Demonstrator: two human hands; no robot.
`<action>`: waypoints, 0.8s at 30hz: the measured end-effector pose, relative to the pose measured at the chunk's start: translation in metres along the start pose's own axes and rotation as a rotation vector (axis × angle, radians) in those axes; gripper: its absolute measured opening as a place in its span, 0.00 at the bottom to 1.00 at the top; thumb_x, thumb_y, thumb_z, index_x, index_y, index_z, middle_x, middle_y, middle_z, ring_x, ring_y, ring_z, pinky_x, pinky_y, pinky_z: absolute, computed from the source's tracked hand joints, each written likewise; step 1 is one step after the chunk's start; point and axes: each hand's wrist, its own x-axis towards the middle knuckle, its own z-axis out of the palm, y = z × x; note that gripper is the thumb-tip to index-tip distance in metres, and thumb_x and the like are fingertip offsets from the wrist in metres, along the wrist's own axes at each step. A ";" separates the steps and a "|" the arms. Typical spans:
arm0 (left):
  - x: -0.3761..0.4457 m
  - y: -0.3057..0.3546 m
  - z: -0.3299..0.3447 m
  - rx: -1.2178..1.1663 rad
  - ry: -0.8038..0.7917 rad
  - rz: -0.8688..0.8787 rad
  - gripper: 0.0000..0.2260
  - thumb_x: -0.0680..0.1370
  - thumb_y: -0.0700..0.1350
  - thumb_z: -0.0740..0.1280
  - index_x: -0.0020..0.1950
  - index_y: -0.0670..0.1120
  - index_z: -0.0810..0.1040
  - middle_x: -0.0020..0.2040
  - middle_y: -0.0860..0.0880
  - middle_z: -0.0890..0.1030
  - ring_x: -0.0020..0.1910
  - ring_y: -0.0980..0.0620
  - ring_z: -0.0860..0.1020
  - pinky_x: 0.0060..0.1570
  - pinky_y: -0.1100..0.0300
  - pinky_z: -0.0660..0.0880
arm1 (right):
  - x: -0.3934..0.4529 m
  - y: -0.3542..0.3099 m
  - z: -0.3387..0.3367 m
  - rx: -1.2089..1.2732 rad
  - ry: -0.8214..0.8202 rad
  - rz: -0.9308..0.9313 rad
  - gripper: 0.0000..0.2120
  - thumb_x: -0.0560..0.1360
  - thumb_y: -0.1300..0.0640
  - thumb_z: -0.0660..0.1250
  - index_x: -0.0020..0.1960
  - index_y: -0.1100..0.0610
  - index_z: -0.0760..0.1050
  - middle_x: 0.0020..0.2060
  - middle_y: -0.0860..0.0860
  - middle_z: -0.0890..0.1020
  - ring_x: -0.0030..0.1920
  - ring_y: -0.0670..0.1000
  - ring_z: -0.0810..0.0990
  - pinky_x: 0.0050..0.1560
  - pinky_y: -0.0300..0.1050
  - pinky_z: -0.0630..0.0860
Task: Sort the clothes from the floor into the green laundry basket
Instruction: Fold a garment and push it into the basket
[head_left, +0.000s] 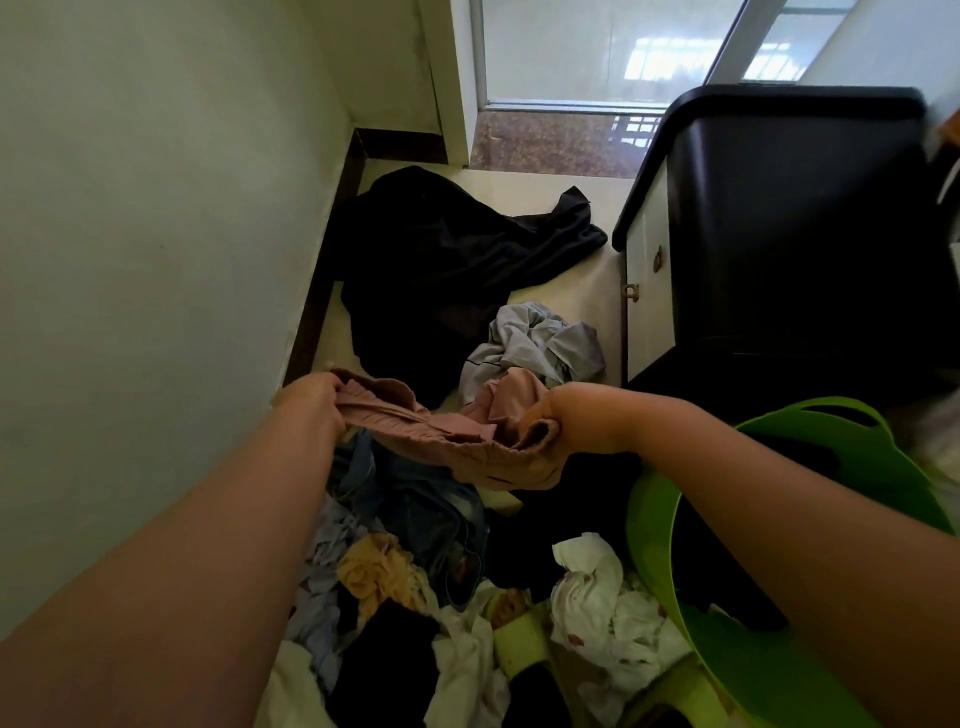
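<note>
Both hands are up over the heap and both are on the same pink garment (447, 441). The left hand (314, 402) grips one end of it, fingers curled tight into the ribbed fabric near the wall (156, 234). The right hand (550, 441) clamps the other end, fingers wrapped round a bunched fold, wrist bent down. The hands sit well apart, and the pink cloth stretches between them in a shallow sag, lifted clear of the clothes below.

Under that span lies the pile on the floor (566, 260): a pair of blue jeans (431, 514) directly beneath, a crumpled tan piece (374, 571) nearer the camera, pale blue fabric (322, 587) beside the left forearm, and a white printed cloth (602, 608) just beside the basket. Farther off, a big black garment (447, 260) sprawls along the base of the wall, with a grey shirt (535, 338) bundled next to it.

The green laundry basket (649, 525) stands at the right, under the right forearm, its rim curving round and a handle slot showing at the far side. Something dark lies inside it; what it is cannot be told. Behind the basket a dark worktop (800, 171) tops a white cabinet (649, 291), and a glass door (597, 52) closes off the far end.
</note>
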 end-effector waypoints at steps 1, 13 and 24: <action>-0.001 -0.002 -0.004 0.070 0.058 0.069 0.16 0.81 0.37 0.57 0.68 0.41 0.72 0.67 0.41 0.75 0.65 0.42 0.75 0.57 0.53 0.76 | 0.001 -0.003 -0.003 -0.071 0.019 -0.007 0.12 0.77 0.58 0.65 0.60 0.55 0.78 0.54 0.43 0.75 0.51 0.43 0.67 0.47 0.32 0.59; -0.067 0.016 0.031 0.570 -0.578 0.665 0.04 0.74 0.46 0.68 0.46 0.52 0.76 0.42 0.48 0.79 0.41 0.48 0.77 0.43 0.51 0.74 | 0.051 -0.021 -0.019 0.168 0.696 -0.127 0.14 0.71 0.58 0.71 0.51 0.47 0.70 0.57 0.50 0.70 0.49 0.52 0.75 0.54 0.50 0.76; -0.074 0.026 0.023 0.453 -0.463 0.410 0.31 0.77 0.69 0.50 0.70 0.50 0.72 0.66 0.46 0.76 0.65 0.45 0.74 0.68 0.48 0.66 | 0.029 -0.023 -0.045 0.772 0.437 0.129 0.13 0.76 0.44 0.65 0.42 0.53 0.75 0.40 0.52 0.82 0.43 0.51 0.81 0.50 0.46 0.79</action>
